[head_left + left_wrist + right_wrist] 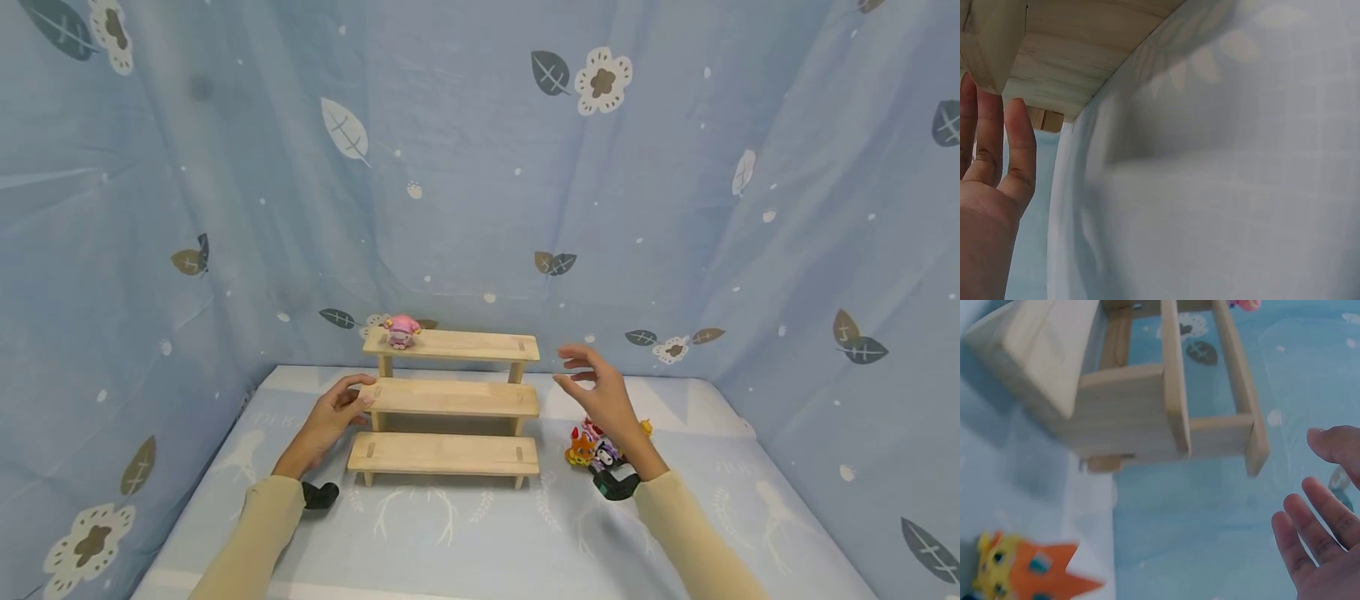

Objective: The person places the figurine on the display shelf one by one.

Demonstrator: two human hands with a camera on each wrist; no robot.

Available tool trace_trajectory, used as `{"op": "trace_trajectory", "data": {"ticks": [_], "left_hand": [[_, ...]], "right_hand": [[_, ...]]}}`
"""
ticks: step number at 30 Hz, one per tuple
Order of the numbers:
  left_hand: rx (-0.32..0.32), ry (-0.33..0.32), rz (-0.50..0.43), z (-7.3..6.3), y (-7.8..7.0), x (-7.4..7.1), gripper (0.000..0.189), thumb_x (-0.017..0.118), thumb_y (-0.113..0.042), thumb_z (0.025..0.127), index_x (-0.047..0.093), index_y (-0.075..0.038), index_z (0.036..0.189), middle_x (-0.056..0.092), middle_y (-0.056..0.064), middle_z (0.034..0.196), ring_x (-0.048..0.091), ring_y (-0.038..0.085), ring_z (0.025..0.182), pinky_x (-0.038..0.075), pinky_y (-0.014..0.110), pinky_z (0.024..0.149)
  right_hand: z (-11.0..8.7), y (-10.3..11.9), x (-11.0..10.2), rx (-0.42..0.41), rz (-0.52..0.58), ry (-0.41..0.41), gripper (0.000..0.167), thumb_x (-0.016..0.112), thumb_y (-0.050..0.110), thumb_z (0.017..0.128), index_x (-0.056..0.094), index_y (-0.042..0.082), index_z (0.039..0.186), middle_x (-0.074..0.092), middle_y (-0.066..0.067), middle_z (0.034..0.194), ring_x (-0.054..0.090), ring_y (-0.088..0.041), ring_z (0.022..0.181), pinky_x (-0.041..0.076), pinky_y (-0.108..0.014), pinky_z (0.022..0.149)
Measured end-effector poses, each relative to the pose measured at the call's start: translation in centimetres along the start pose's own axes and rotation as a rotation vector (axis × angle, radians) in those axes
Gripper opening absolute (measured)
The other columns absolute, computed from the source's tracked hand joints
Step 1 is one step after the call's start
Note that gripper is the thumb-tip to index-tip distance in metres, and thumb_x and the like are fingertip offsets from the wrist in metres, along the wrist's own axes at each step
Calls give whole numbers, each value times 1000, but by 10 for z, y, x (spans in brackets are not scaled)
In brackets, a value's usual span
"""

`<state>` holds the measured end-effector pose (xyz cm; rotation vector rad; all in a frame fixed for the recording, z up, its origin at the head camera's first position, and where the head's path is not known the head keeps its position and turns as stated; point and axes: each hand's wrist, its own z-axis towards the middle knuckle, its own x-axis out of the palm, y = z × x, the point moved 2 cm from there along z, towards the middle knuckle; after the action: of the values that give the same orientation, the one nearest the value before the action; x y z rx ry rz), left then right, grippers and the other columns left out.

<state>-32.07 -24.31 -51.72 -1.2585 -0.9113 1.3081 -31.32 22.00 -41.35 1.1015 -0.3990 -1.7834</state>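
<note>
A three-tier wooden display stand [446, 398] stands on the cloth-covered table. My left hand [333, 421] holds the left end of its middle step; in the left wrist view several fingertips reach up to the wood, and the thumb is out of sight. On the left end of the top step sits a small pink figurine [402, 331]. To the right of the stand my right hand [603, 400] hangs in the air, fingers spread and bent, nothing between them. Below it lies a cluster of small figurines, among them an orange one [580, 448] and a black-and-white one [606, 454].
A yellow piece [646, 427] shows beyond the right wrist, which partly hides the cluster. Black wrist cameras [617, 482] are strapped under both wrists. Patterned blue cloth [480, 183] hangs behind the table and along both sides.
</note>
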Motion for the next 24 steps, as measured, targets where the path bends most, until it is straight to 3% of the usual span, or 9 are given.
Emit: {"op": "trace_trajectory", "data": {"ticks": [6, 12, 18, 24], "left_hand": [[6, -4, 7, 0, 0, 0, 50, 67, -38, 102, 52, -19, 146, 58, 18, 124, 61, 26, 107, 55, 54, 92], [11, -6, 14, 0, -1, -1, 50, 67, -40, 101, 53, -19, 145, 59, 16, 123, 61, 25, 107, 57, 50, 90], [19, 2, 9, 0, -2, 0, 51, 67, -40, 101, 52, -18, 145, 60, 17, 121, 61, 26, 106, 57, 50, 89], [10, -7, 26, 0, 0, 0, 51, 67, -40, 102, 52, -19, 145, 60, 16, 122, 63, 28, 104, 57, 48, 87]], "right_hand": [[-22, -18, -15, 73, -66, -27, 45, 77, 26, 96, 60, 19, 137, 64, -1, 133, 63, -22, 113, 53, -23, 90], [-46, -38, -27, 119, -93, -47, 43, 77, 26, 96, 62, 18, 135, 65, -2, 129, 64, -27, 111, 57, -35, 89], [-69, -55, -32, 207, -93, -32, 40, 77, 16, 96, 62, 19, 133, 66, -7, 128, 64, -28, 110, 55, -23, 85], [-85, -67, -30, 255, -98, 3, 41, 78, 17, 94, 63, 18, 132, 67, -11, 126, 64, -27, 110, 56, -27, 86]]}}
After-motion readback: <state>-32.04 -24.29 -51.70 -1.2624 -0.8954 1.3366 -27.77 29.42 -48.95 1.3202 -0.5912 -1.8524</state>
